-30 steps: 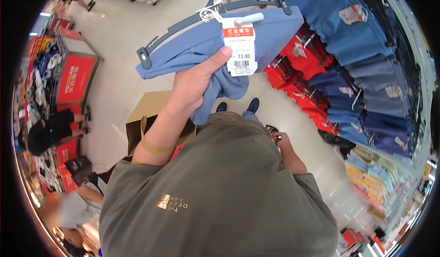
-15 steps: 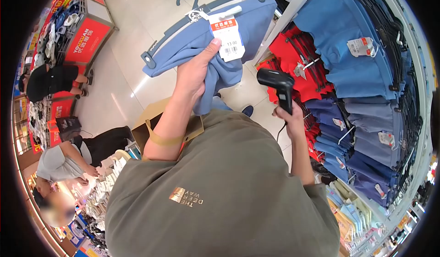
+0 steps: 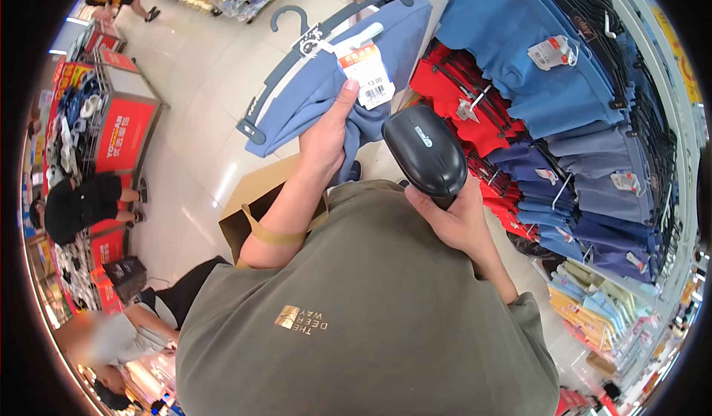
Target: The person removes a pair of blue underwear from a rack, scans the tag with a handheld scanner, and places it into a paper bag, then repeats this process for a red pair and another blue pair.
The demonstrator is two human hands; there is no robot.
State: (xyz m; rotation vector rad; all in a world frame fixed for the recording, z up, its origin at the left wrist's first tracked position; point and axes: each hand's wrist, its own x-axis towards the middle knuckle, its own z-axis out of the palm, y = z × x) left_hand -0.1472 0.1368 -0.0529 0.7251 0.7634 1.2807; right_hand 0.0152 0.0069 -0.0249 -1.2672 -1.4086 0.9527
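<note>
My left hand [image 3: 326, 138] is closed around blue shorts [image 3: 297, 116] that hang from a dark clip hanger [image 3: 308, 41]. Its thumb presses the lower edge of a white and red price tag [image 3: 366, 75] showing 13.00 and a barcode. A brown paper bag [image 3: 256, 190] hangs by its strap from my left forearm. In my right hand [image 3: 460, 219] is a black barcode scanner [image 3: 426, 149], raised close to the tag, its rounded top towards the camera. The scanner's handle is mostly hidden behind its head and my fingers.
To the right, a rack holds blue shorts [image 3: 512, 53], red garments [image 3: 460, 104] and darker shorts on hangers. Pastel clothes [image 3: 593, 297] hang lower. Along the left stand red-panelled display bins [image 3: 126, 134], a person in black [image 3: 81, 205] and another in a light top [image 3: 141, 334].
My right hand has brought the scanner up and left, beside the tag, and turned it. The shorts and hanger have shifted slightly left and down in view, still held by my left hand.
</note>
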